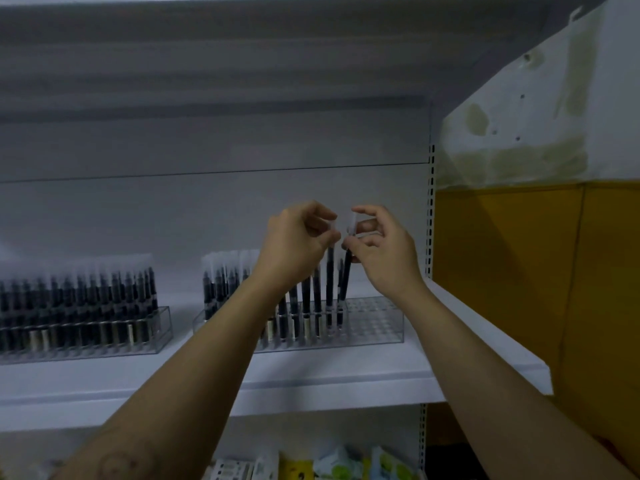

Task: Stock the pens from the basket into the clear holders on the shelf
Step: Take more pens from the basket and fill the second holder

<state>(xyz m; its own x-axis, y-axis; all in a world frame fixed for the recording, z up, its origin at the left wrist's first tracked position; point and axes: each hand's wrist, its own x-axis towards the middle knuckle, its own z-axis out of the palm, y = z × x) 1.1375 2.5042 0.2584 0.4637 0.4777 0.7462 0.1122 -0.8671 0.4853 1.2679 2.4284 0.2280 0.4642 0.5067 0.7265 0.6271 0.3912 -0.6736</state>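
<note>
Seen from the head, the left hand (pixel 298 237) pinches the top of a tall dark pen (pixel 329 278) that stands in the clear plastic holder (pixel 375 322) on the white shelf (pixel 346 374). The right hand (pixel 381 252) pinches a tilted dark pen with a clear cap (pixel 346 275). Its low end is in the same holder. A second clear holder (pixel 162 329), full of pens, stands to the left.

A white metal shelf (pixel 346 379) stands under a grey overhead shelf board (pixel 242 46), beside a slotted white upright (pixel 430 209). Rightwards, a stained white wall (pixel 519 133) tops a mustard-yellow wall panel (pixel 502 271). Light is dim.
</note>
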